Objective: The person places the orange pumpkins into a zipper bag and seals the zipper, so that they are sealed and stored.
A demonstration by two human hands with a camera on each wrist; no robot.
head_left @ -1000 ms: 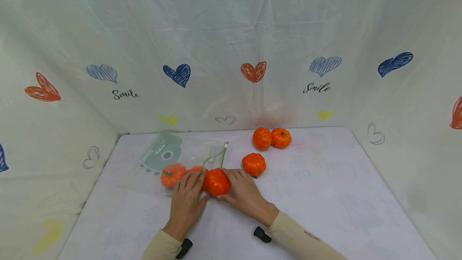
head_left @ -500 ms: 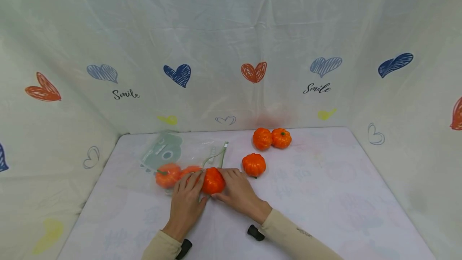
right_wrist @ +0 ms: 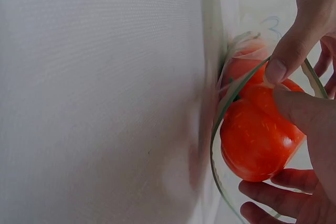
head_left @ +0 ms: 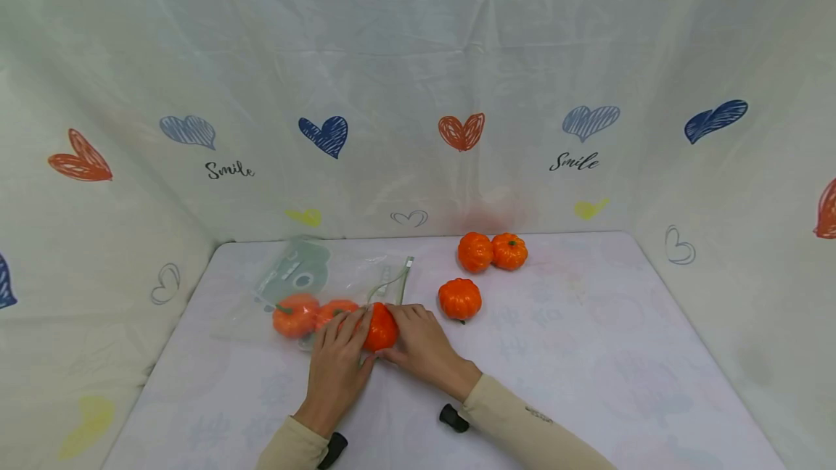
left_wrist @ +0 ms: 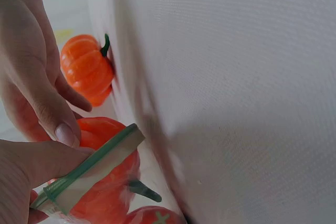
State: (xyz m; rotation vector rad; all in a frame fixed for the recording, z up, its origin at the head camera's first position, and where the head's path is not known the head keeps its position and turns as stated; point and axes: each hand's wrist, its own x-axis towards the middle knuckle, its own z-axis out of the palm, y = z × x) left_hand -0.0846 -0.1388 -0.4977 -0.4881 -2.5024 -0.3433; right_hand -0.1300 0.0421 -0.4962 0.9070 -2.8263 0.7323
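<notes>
Fingers (right_wrist: 273,195) clasping pumpkin (right_wrist: 257,142) and bag (head_left: 353,270), apparently 2 pumpkins (head_left: 295,315) inside, 3 loose pumpkins (head_left: 460,299) beyond

The left sleeve (head_left: 292,448), at seven o'clock in the head view, is plain beige cloth ending at the wrist; left hand (head_left: 338,372) bare. A small black fitting (head_left: 334,450) sits at four o'clock from its cuff. The right sleeve (head_left: 516,430), at five o'clock, matches; right hand (head_left: 427,350) bare. Its black block (head_left: 453,418) sits between seven and eight o'clock from the cuff. A small dark marking (head_left: 539,414) on the right forearm is illegible.
</notes>
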